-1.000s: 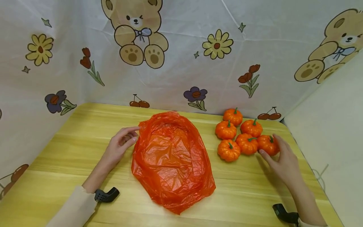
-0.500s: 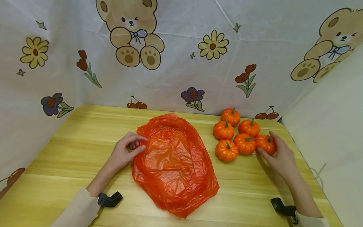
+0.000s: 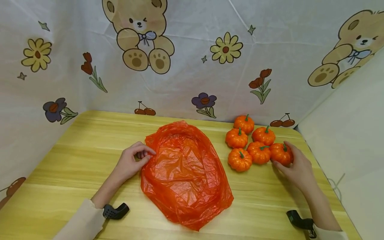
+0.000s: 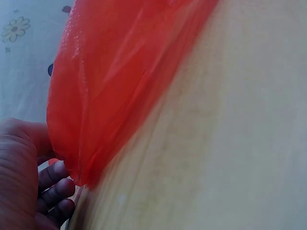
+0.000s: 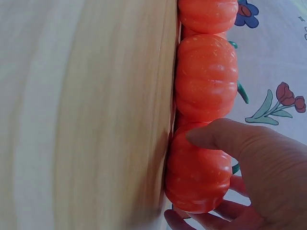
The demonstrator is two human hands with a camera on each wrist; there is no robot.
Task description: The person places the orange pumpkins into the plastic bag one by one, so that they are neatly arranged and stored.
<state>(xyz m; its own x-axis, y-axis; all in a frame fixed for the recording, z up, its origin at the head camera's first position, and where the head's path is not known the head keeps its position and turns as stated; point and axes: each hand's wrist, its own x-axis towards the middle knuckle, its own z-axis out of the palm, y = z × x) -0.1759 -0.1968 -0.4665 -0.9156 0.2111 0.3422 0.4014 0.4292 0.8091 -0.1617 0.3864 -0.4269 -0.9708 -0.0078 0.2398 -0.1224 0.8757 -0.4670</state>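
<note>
An orange-red plastic bag (image 3: 183, 173) lies spread on the table, its rim in a rough oval around a sunken middle. My left hand (image 3: 132, 161) holds the bag's upper left rim between thumb and forefinger; in the left wrist view the left hand (image 4: 21, 177) is at the edge of the red film (image 4: 110, 86). On the right, my right hand (image 3: 298, 166) has its thumb and fingers around the rightmost small orange pumpkin (image 3: 281, 154). The right wrist view shows the right hand (image 5: 259, 172) with its thumb across that pumpkin (image 5: 199, 167).
Several more small pumpkins (image 3: 259, 152) with green stems stand close together left of the gripped one. Behind the wooden table (image 3: 99, 146) hangs a cloth (image 3: 186, 50) printed with bears and flowers. A pale wall (image 3: 354, 133) rises on the right.
My left hand has moved right and slightly down onto the bag's rim, and its thumb and forefinger have closed on it. The right hand stays around the same pumpkin.
</note>
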